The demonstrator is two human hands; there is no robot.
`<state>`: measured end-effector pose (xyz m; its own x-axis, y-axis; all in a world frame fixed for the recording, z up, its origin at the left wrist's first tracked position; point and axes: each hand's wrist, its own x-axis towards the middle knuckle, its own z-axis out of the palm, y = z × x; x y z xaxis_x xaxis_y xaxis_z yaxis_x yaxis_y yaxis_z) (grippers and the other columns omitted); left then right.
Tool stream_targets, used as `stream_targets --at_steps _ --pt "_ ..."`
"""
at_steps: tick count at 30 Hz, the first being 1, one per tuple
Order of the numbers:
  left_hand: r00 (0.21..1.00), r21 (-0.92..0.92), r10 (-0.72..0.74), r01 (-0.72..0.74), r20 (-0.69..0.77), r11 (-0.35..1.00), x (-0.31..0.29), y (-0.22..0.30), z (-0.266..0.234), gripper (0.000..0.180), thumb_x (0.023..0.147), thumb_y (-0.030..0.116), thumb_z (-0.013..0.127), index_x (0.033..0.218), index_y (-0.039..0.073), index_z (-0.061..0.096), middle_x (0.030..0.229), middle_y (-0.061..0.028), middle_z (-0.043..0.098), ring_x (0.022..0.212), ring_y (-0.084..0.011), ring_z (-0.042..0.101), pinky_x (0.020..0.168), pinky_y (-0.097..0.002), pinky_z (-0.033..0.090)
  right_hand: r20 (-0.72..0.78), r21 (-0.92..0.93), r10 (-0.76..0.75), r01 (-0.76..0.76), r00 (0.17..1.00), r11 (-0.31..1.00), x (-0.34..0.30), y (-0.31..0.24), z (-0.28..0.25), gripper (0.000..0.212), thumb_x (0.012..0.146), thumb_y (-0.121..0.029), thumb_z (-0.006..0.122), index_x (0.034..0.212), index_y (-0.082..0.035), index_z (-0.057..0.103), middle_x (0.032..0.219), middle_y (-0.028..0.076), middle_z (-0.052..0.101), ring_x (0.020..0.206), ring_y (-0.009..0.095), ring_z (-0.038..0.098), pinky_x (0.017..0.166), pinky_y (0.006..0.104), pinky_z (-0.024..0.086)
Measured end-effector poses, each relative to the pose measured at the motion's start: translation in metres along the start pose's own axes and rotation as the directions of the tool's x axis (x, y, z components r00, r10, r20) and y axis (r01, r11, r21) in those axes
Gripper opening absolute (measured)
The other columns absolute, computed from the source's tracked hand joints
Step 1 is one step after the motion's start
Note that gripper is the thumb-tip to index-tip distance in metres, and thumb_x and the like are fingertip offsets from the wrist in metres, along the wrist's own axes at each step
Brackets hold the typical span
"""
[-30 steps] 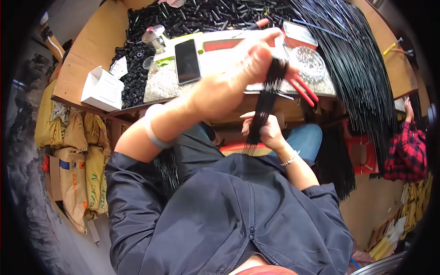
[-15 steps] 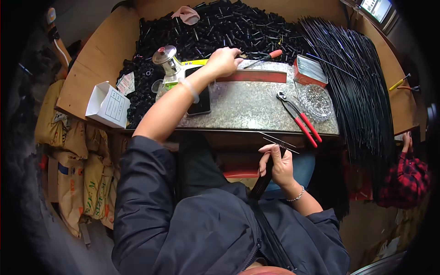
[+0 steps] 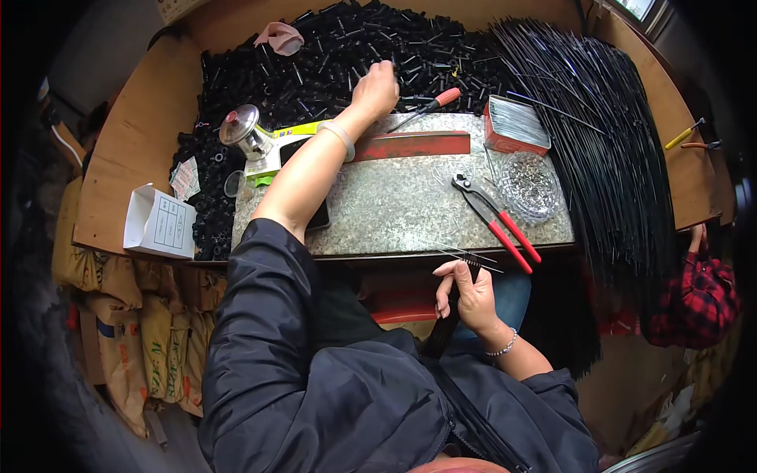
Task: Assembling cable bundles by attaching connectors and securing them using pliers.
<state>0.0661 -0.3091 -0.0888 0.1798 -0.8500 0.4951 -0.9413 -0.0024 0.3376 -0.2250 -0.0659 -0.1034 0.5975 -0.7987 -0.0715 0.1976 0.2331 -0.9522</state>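
Observation:
My left hand (image 3: 376,91) reaches to the far side of the bench, onto the near part of a heap of short black tubular pieces (image 3: 323,75). Its fingers are bunched together, and whatever lies between them is hidden. Close to my body, my right hand (image 3: 471,298) is closed around a bundle of thin black rods (image 3: 440,337) that hangs down toward my lap. A few thin, needle-like ends stick out above its thumb. Just beyond my left wrist lies a screwdriver with a red handle (image 3: 447,97).
On the speckled work slab (image 3: 386,201) lie red-handled cutters (image 3: 498,223), a dish of small metal bits (image 3: 530,185), a box of pins (image 3: 516,124) and a red bar (image 3: 418,145). A metal-lidded dispenser (image 3: 246,130) and white carton (image 3: 162,223) stand left. Long black rods (image 3: 607,150) fill the right.
My left hand has moved from the slab's far edge further out onto the black heap, its fingers now bunched. My right hand keeps its hold. The whole view has shifted slightly.

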Motion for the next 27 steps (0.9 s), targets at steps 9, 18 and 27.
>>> stream_targets --at_steps 9,18,27 --pt "0.926 0.070 0.034 -0.065 0.376 0.995 -0.005 0.035 0.021 0.035 0.076 0.023 0.067 0.104 0.003 0.059 0.104 -0.0183 0.056 0.098 -0.0364 0.056 0.084 -0.0419 0.046 -0.003 0.001 -0.005 0.005 1.000 1.000 -0.013 -0.003 -0.001 0.044 0.098 -0.035 0.032 0.097 0.003 0.054 0.055 0.009 0.055 0.043 0.014 0.053 0.044 0.0250 0.046" --pt "0.953 -0.893 -0.139 0.301 0.269 0.335 -0.070 0.065 -0.072 0.015 0.088 0.015 0.057 0.087 0.001 0.058 0.076 -0.0033 0.061 0.061 -0.0082 0.052 0.054 -0.0211 0.043 -0.070 -0.010 -0.061 0.060 0.996 0.998 -0.029 0.000 0.012 0.043 0.096 -0.042 0.031 0.106 -0.001 0.042 0.062 0.013 0.059 0.047 0.014 0.056 0.048 0.0237 0.047" --pt "0.778 -0.742 0.147 0.628 0.611 -0.236 -0.244 0.088 -0.150 0.037 0.089 0.030 0.057 0.108 -0.002 0.057 0.086 -0.0016 0.055 0.072 -0.0071 0.050 0.061 -0.0205 0.041 -0.019 -0.002 -0.077 0.077 0.997 0.997 -0.045 0.001 0.036 0.033 0.095 -0.037 0.038 0.097 -0.005 0.033 0.063 0.013 0.058 0.046 0.013 0.056 0.044 0.0215 0.046"
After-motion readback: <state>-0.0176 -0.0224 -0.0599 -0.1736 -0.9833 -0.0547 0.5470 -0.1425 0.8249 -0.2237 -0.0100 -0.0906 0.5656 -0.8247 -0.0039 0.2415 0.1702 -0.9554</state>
